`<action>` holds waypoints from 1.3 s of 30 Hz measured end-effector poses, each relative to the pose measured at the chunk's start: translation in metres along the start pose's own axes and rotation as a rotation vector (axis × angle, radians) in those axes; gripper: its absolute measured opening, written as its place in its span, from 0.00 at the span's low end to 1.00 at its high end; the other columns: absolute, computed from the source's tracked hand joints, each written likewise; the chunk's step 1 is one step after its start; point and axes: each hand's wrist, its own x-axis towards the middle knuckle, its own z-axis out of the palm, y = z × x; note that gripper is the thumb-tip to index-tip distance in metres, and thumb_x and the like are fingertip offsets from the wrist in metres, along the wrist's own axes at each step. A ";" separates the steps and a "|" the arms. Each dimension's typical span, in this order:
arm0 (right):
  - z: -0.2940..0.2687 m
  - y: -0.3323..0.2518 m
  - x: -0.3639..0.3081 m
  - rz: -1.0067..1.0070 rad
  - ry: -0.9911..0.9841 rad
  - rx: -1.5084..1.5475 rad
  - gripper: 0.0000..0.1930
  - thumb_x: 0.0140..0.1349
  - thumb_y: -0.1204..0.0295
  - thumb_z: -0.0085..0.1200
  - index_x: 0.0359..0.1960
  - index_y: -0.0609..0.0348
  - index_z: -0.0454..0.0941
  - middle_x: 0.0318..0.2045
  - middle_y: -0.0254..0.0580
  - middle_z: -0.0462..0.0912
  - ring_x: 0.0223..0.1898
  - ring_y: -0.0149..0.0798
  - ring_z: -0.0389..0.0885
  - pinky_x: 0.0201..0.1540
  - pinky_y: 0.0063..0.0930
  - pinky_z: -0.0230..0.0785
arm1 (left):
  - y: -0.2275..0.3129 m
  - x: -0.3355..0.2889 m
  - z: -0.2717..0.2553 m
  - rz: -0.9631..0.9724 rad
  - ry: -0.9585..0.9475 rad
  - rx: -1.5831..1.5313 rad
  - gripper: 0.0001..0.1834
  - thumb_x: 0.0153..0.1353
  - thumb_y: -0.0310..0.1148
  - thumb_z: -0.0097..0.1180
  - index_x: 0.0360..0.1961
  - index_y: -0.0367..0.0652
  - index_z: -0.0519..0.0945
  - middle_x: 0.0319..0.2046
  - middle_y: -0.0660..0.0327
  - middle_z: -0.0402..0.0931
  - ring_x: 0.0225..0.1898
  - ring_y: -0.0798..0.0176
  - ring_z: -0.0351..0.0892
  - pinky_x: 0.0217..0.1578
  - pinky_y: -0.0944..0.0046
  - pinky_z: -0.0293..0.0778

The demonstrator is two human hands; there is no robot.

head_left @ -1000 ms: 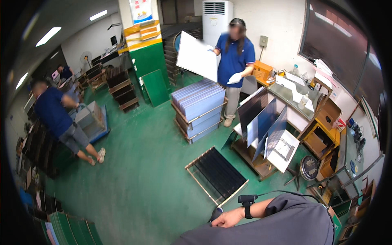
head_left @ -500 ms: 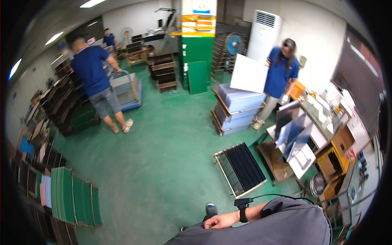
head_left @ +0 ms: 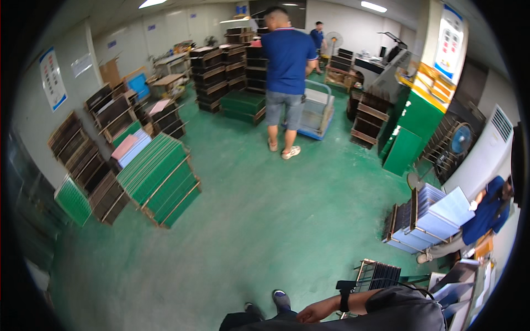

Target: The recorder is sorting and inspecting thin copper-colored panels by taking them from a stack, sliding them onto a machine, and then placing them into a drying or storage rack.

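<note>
My right hand (head_left: pixel 313 312) hangs low at the bottom of the head view, beside my dark trousers. Its fingers are loosely curled in, and no object shows in them. A black band with a small black device (head_left: pixel 345 293) is strapped round that wrist, and a cable runs by the grey sleeve. Nearest to this hand is a rack of dark upright panels (head_left: pixel 381 276) on the floor, just beyond the wrist and apart from the fingers. My left hand is out of view.
A rack of green panels (head_left: pixel 160 176) stands left, before stacked dark racks (head_left: pixel 83 154). Ahead, a person in blue (head_left: pixel 290 60) stands at a blue trolley (head_left: pixel 317 113). At right, another person (head_left: pixel 488 212) holds a pale panel (head_left: pixel 452 208) over light-blue stacks. A green pillar (head_left: pixel 411 127) stands behind.
My view has swung left, so the rack, pillar and co-workers now sit further right. My right hand stays low, fingers still curled. The pale panel has tilted and come down toward the light-blue stack.
</note>
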 end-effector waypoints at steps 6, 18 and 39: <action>-0.057 -0.046 0.080 0.101 -0.186 -0.114 0.22 0.72 0.62 0.48 0.64 0.56 0.67 0.52 0.33 0.77 0.50 0.29 0.72 0.50 0.27 0.70 | -0.031 -0.043 -0.020 0.021 0.173 -0.148 0.19 0.69 0.42 0.56 0.56 0.44 0.72 0.38 0.62 0.77 0.41 0.62 0.75 0.47 0.62 0.71; -0.048 -0.244 0.381 0.209 -0.383 -0.389 0.14 0.68 0.67 0.53 0.54 0.52 0.73 0.35 0.29 0.77 0.38 0.29 0.75 0.42 0.28 0.71 | -0.165 -0.168 -0.120 0.248 0.561 -0.454 0.17 0.70 0.44 0.53 0.47 0.41 0.77 0.32 0.63 0.76 0.36 0.66 0.74 0.41 0.62 0.72; -0.221 -0.581 0.981 0.383 -0.053 -1.535 0.21 0.61 0.56 0.48 0.41 0.62 0.82 0.47 0.58 0.83 0.52 0.58 0.80 0.53 0.49 0.72 | -0.328 -0.353 -0.477 -0.068 0.927 -0.469 0.13 0.69 0.40 0.55 0.39 0.41 0.84 0.37 0.57 0.83 0.38 0.59 0.80 0.40 0.56 0.75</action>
